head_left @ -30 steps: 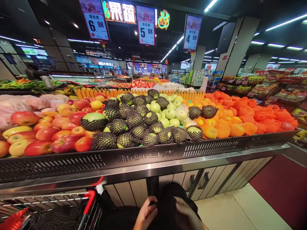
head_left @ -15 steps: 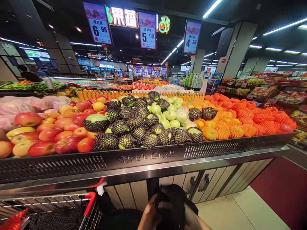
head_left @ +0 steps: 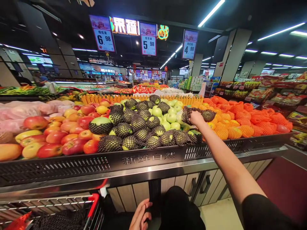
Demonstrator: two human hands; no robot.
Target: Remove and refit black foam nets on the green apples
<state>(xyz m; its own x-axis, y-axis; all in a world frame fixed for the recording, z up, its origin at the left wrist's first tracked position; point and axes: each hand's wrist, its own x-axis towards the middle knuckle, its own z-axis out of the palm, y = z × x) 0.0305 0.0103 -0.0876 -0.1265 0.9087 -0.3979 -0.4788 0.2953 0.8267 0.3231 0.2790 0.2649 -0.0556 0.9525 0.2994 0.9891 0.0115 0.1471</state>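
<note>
My right hand point(head_left: 197, 118) reaches over the display to the right of the green apples point(head_left: 171, 115). Its fingers are closed on a fruit in a black foam net point(head_left: 186, 115); part of it is hidden by the hand. Just right of my fingers lies another black-netted fruit point(head_left: 208, 115). My left hand point(head_left: 141, 215) is low in front of the cabinet, fingers loosely bent and apart, holding nothing. Several more green fruits in black nets point(head_left: 139, 123) are heaped at the middle of the display.
Red and yellow apples point(head_left: 74, 129) fill the left side, oranges in orange nets point(head_left: 243, 119) the right. The black slotted rim point(head_left: 148, 158) runs along the front. A shopping cart point(head_left: 94, 201) with a red corner stands at lower left, holding black netting point(head_left: 59, 218).
My hands were together low in front of me around something dark. The right has since reached out to the display and closed on a netted fruit, shifting it slightly left. The left has opened.
</note>
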